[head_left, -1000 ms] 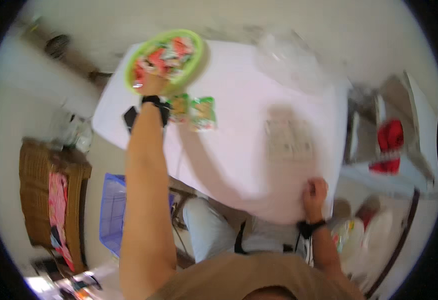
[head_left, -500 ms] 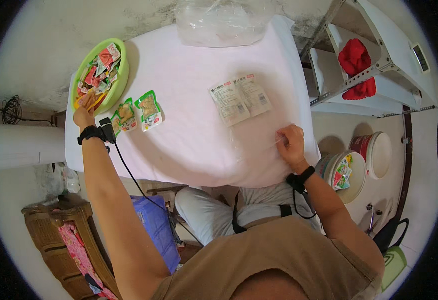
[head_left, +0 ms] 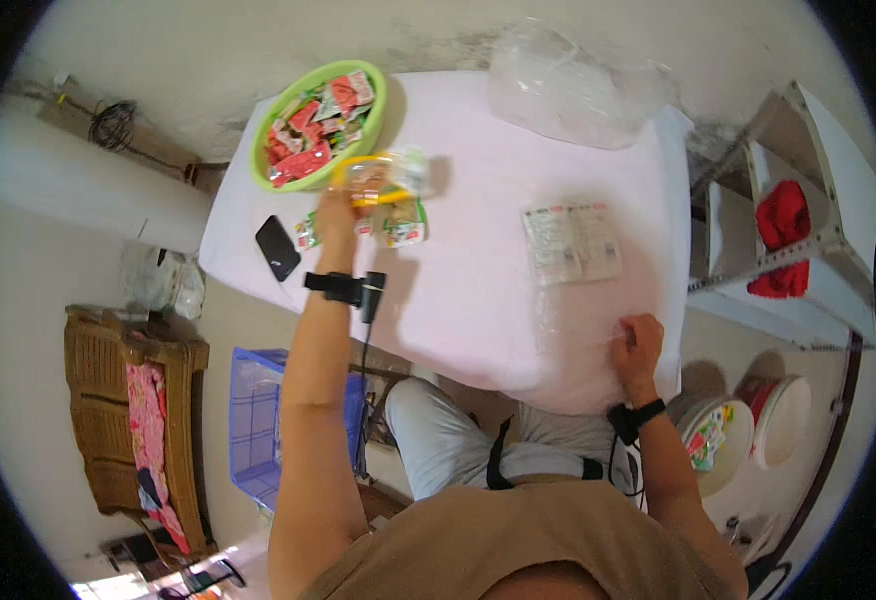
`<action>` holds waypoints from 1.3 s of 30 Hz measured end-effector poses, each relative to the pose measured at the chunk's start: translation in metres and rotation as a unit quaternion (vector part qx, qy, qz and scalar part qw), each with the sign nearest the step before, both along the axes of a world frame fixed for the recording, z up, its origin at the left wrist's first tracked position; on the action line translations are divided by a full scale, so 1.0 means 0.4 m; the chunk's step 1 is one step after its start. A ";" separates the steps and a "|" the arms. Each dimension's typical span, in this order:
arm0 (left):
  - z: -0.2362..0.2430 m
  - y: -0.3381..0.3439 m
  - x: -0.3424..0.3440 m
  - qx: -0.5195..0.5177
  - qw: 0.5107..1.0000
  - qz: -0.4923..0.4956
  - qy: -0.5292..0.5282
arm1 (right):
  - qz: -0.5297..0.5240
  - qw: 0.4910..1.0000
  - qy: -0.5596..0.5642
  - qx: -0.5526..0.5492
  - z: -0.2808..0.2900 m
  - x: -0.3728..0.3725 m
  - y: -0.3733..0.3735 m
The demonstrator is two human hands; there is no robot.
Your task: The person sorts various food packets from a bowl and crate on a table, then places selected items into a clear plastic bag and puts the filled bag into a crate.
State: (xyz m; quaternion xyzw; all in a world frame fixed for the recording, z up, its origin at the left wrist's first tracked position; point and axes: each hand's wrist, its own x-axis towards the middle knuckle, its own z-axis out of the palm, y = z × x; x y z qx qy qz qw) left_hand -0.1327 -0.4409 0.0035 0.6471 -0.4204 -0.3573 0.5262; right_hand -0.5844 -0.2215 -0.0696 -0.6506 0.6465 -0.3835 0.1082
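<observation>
Head view, looking down on a table (head_left: 478, 300) covered in a pale pink cloth.

Left hand (head_left: 336, 215) reaches out over the table's left part, fingers closed around a clear packet with a yellow band (head_left: 383, 178). Packet held just above the cloth, long axis running left to right, its bulk lying to the right of and beyond the hand. Contents hard to make out through the glare.

Just beyond and left of the grip, near the far left corner: green bowl (head_left: 320, 125) heaped with red and green sachets. Under the hand, flat on the cloth, two small green sachets (head_left: 398, 222), partly hidden by the hand and the packet. Black phone (head_left: 278, 247) at the left edge, near the wrist.

Right hand (head_left: 638, 345) rests at the near right corner, well apart from the packet, fingers curled down on the cloth; it seems to hold nothing, though I cannot tell whether it pinches the fabric. Left hand is far nearer the bowl and sachets.

Flat printed packet (head_left: 571, 242) lies alone, right of centre. Crumpled clear plastic bag (head_left: 568, 85) at the far edge.

Off the table: blue crate (head_left: 258, 430) and wicker rack (head_left: 123, 420) to the left, white shelf with a red cloth (head_left: 783, 225) to the right. Table's near edge cut off by the person's body.
</observation>
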 end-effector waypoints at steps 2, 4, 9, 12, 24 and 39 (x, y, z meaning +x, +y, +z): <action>0.008 0.020 -0.089 0.072 0.995 -0.047 0.043 | 0.010 1.000 -0.004 -0.008 0.010 0.011 -0.003; -0.001 -0.004 -0.057 -0.010 0.992 -0.024 -0.123 | 0.020 1.000 -0.008 -0.010 0.015 0.022 -0.006; 0.037 -0.149 0.072 -0.128 0.935 0.067 -0.323 | 0.015 1.000 0.016 -0.001 0.048 0.036 -0.016; 0.044 -0.224 0.116 -0.085 0.922 0.061 -0.372 | 0.005 1.000 0.012 0.000 0.014 0.024 -0.015; 0.062 -0.347 0.072 0.001 0.791 0.014 -0.612 | -0.008 1.000 -0.005 0.003 0.022 0.021 -0.013; 0.104 -0.334 0.107 -0.145 0.892 0.041 -0.426 | 0.009 1.000 0.007 -0.025 0.037 0.030 -0.021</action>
